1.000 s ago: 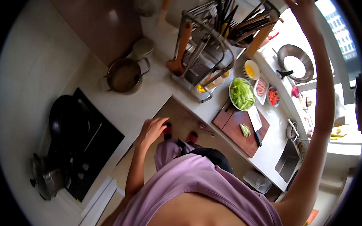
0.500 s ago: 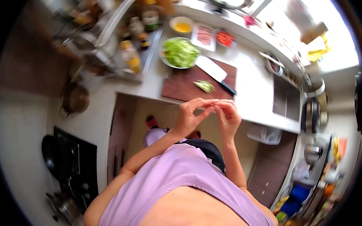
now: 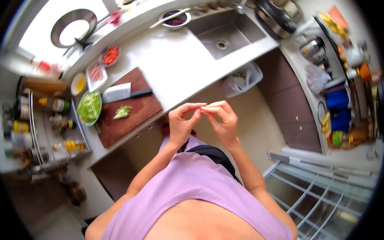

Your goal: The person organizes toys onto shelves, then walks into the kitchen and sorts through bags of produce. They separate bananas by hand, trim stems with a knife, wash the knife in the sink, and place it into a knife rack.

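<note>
My left hand point(image 3: 183, 123) and my right hand point(image 3: 222, 122) meet at the fingertips in front of my body. Both are closed in a pinch, thumb against fingers; anything between them is too small to make out. To their left, the wooden cutting board point(image 3: 113, 139) lies at the counter edge. On it rest a cleaver point(image 3: 117, 92) with a black handle and a small pile of chopped pale green vegetable point(image 3: 123, 112). A bowl of cut green vegetable point(image 3: 89, 107) stands at the board's left side.
Behind the board are a bowl of yellow liquid point(image 3: 78, 83), a tray of pink meat point(image 3: 96, 74) and a bowl of red pieces point(image 3: 110, 55). The sink point(image 3: 229, 34) is ahead right. Below the counter edge hangs a clear bin point(image 3: 245, 81). A bottle rack point(image 3: 40, 133) stands left.
My view has swung to the right, so the board and counter now appear further left and the sink shows fully. My hands remain pinched together at the fingertips.
</note>
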Tool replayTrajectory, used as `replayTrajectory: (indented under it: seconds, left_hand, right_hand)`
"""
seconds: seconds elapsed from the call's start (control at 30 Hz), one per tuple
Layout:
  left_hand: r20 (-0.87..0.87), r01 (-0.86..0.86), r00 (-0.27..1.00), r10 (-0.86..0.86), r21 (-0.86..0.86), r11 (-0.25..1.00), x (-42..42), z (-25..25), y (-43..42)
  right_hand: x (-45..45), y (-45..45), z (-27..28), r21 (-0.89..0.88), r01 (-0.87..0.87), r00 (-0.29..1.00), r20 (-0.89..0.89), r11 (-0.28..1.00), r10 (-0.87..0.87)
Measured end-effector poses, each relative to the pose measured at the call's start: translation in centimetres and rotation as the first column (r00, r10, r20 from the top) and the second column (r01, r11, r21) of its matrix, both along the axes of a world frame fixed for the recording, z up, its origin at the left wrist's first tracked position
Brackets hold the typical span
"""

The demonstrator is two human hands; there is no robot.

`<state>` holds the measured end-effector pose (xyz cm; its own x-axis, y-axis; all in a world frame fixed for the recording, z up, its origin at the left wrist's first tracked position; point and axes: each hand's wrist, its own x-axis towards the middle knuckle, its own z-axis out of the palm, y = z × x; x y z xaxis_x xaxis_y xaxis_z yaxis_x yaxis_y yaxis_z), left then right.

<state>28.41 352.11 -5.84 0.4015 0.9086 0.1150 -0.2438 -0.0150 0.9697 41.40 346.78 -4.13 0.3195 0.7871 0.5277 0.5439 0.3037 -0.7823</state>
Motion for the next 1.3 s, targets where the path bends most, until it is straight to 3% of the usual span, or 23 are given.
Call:
replayTrajectory:
  seconds: [0.07,0.13,0.23,0.37,0.43,0.5,0.57,0.63,0.7,0.73,0.77,0.8,0.83,0.9,0.93,0.97,1.0,1.03,1.1,1.17,1.2,1.23,1.3]
  left_hand:
    - [-0.01,0.061,0.998,-0.062,-0.028,0.998,1.9,-0.3,1.0]
    - [-0.06,0.111,0.992,-0.115,-0.065,0.992,3.4,-0.7,2.5]
    - [-0.135,0.15,0.98,-0.146,0.025,0.988,6.7,-1.6,6.0]
    - [-0.274,0.132,0.958,-0.088,0.146,0.98,12.1,-5.0,13.6]
    - [-0.224,0.136,0.972,-0.076,0.266,0.954,15.9,-6.8,17.9]
    - [-0.275,0.164,0.96,-0.05,0.411,0.897,20.1,-7.1,21.9]
    - [-0.454,0.246,0.89,0.053,0.574,0.781,24.6,-11.2,27.7]
    - [-0.643,0.382,0.72,0.263,0.682,0.624,27.8,-12.8,30.6]
    - [-0.896,0.621,0.405,0.184,0.417,0.664,30.4,-15.3,34.0]
    - [-0.863,0.693,0.408,0.299,0.506,0.513,31.1,-18.1,36.0]
    - [-0.923,0.757,0.16,0.351,0.343,0.556,32.5,-21.3,38.3]
    - [-0.94,0.852,0.125,0.319,0.266,0.452,32.8,-28.1,43.4]
    - [-0.932,0.843,-0.044,0.36,0.159,0.514,33.1,-27.8,43.1]
    - [-0.911,0.853,-0.269,0.313,-0.074,0.517,33.2,-22.8,40.0]
    - [-0.942,0.836,-0.227,0.246,-0.059,0.546,33.4,-22.8,40.1]
    - [-0.967,0.82,-0.18,0.182,-0.046,0.57,33.8,-23.3,41.3]
    - [-0.99,0.86,-0.142,-0.028,-0.137,0.492,34.4,-22.8,43.4]
    - [-0.985,0.894,0.073,0.158,0.134,0.427,34.1,-22.8,43.1]
    - [-0.989,0.764,-0.145,0.037,-0.088,0.639,35.4,-17.3,41.3]
    - [-0.99,0.708,0.063,0.126,0.133,0.694,35.7,-18.2,42.7]
    - [-0.951,0.835,0.016,0.308,0.182,0.519,36.1,-20.7,44.9]
    - [-0.82,0.853,0.115,0.56,0.371,0.367,34.0,-19.1,42.1]
    - [-0.856,0.853,-0.035,0.516,0.243,0.462,35.0,-16.7,40.6]
  right_hand:
    - [2.1,0.2,-0.6,0.049,0.013,0.997,0.076,0.999,-0.017]
    - [3.7,0.6,-0.7,0.053,0.065,0.959,0.273,0.997,-0.077]
    - [5.9,1.8,-1.1,0.0,0.146,0.836,0.535,0.989,-0.124]
    - [8.6,4.8,-3.2,-0.166,0.326,0.893,0.379,0.931,-0.245]
    - [10.9,7.5,-4.4,-0.462,0.221,0.972,0.034,0.859,-0.232]
    - [13.8,12.2,-8.2,-0.439,0.207,0.954,-0.108,0.874,-0.28]
    - [16.5,17.5,-13.1,-0.469,0.22,0.95,-0.097,0.855,-0.298]
    - [18.7,23.2,-18.4,-0.534,0.286,0.922,-0.073,0.796,-0.38]
    - [20.3,26.7,-19.5,-0.632,0.213,0.855,-0.249,0.745,-0.455]
    - [20.9,27.2,-17.9,-0.689,0.131,0.83,-0.317,0.712,-0.46]
    - [21.6,27.5,-15.9,-0.735,0.046,0.799,-0.38,0.677,-0.467]
    - [22.3,27.6,-15.4,-0.749,0.037,0.824,-0.352,0.661,-0.444]
    - [22.4,28.0,-15.8,-0.765,0.022,0.847,-0.327,0.643,-0.419]
    - [20.8,27.5,-14.6,-0.816,0.183,0.961,0.031,0.549,-0.275]
    - [21.8,29.0,-19.1,-0.767,-0.059,0.972,-0.19,0.639,-0.138]
    - [21.2,29.6,-21.6,-0.657,0.154,0.97,-0.043,0.738,-0.24]
    - [21.5,28.6,-20.0,-0.658,0.116,0.966,-0.098,0.744,-0.237]
    - [21.7,26.8,-17.0,-0.658,0.076,0.961,-0.153,0.749,-0.232]
    - [21.4,25.8,-17.1,-0.575,0.195,0.913,-0.191,0.795,-0.362]
    - [21.2,23.5,-14.4,-0.647,0.271,0.869,-0.154,0.713,-0.47]
    - [21.6,22.7,-14.9,-0.656,0.239,0.859,-0.201,0.716,-0.471]
    - [22.3,22.9,-18.7,-0.584,0.28,0.931,-0.027,0.762,-0.363]
    - [20.5,19.4,-21.8,-0.397,0.41,0.899,0.027,0.821,-0.436]
